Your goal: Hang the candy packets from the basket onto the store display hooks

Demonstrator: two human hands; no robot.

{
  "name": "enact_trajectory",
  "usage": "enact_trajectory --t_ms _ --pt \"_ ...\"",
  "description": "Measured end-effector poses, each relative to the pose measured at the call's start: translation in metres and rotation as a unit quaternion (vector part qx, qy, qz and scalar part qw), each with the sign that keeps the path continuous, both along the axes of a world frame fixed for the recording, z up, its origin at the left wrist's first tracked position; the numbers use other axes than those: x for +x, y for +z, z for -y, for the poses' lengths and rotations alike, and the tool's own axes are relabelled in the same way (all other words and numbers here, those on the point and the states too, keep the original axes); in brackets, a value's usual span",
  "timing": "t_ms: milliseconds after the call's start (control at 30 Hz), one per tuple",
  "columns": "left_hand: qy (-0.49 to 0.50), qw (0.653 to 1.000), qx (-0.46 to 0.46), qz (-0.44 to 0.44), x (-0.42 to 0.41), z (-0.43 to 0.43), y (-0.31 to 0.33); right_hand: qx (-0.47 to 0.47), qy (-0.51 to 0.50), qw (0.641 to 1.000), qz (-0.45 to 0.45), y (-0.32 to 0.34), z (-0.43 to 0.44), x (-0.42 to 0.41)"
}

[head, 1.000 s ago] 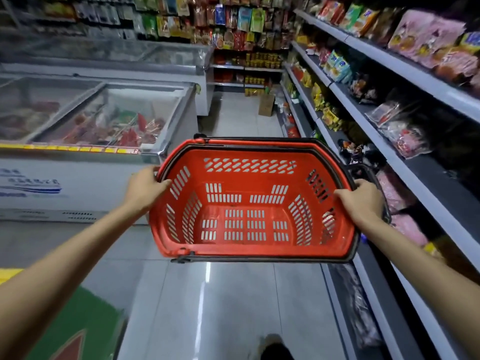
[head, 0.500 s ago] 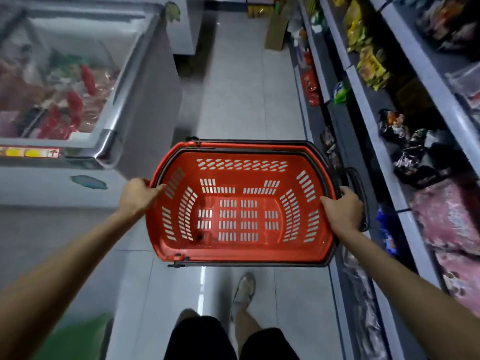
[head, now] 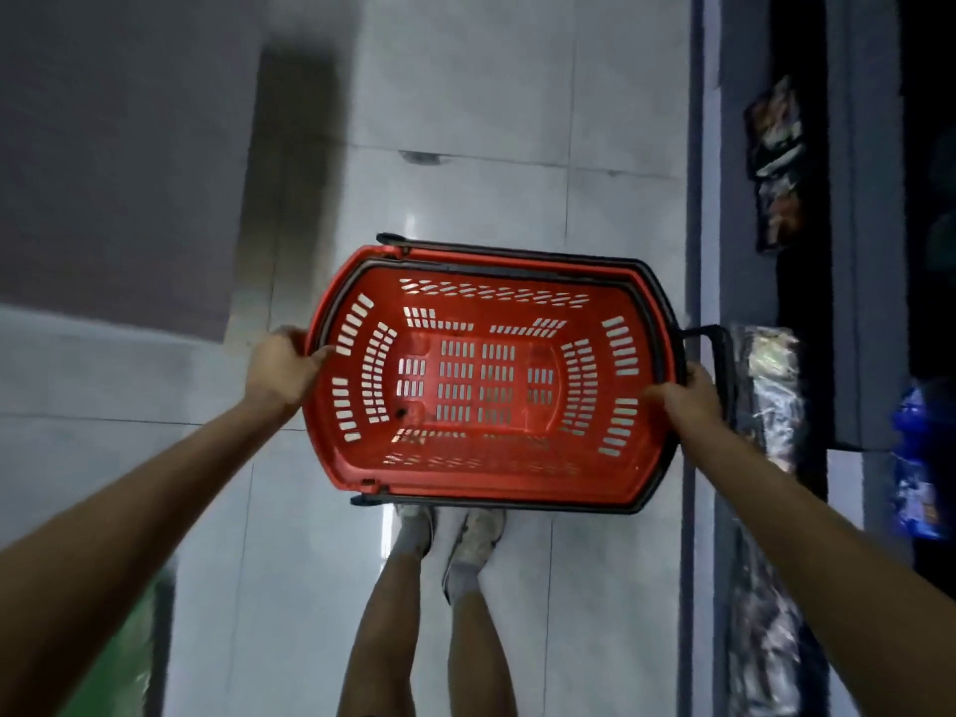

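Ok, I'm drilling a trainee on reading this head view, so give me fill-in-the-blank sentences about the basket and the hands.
The shopping basket is ___ in colour.
Inside, it is ___.
The left hand and the right hand grip its two ___ ends.
The store shelves stand on the person's ___ side.
Missing words: red; empty; short; right.

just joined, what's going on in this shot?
A person looks straight down and grips a red slotted plastic shopping basket by its two short ends, left hand on one rim, right hand on the other. No packets show inside it. It is over the pale tiled floor, near their grey shoes, beside a grey store shelf holding wrapped packets.
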State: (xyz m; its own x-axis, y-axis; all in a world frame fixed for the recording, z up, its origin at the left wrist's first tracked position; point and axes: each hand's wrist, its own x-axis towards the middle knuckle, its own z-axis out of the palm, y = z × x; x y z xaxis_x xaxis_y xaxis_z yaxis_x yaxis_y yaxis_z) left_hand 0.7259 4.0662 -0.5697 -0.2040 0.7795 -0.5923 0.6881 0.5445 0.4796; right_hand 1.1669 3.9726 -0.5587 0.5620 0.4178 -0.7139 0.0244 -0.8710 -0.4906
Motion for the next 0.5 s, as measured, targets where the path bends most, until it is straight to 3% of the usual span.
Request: enact_trajectory --t_ms 233,367,500 --pt "0.003 0.997 -0.075 -0.014 0.004 -0.023 -0.143 -0.056 -0.059 0.995 -0.064 -0.134 -0.013 -0.004" --pt "0.018 0.993 -0.119 0.017 0.004 -0.023 -0.177 -0.069 -0.059 0.993 -0.071 -0.17 -0.013 -0.007" --pt "0.009 0.991 -0.128 0.032 0.01 -0.024 -0.171 -0.057 -0.073 0.992 -0.088 -0.162 -0.014 -0.01"
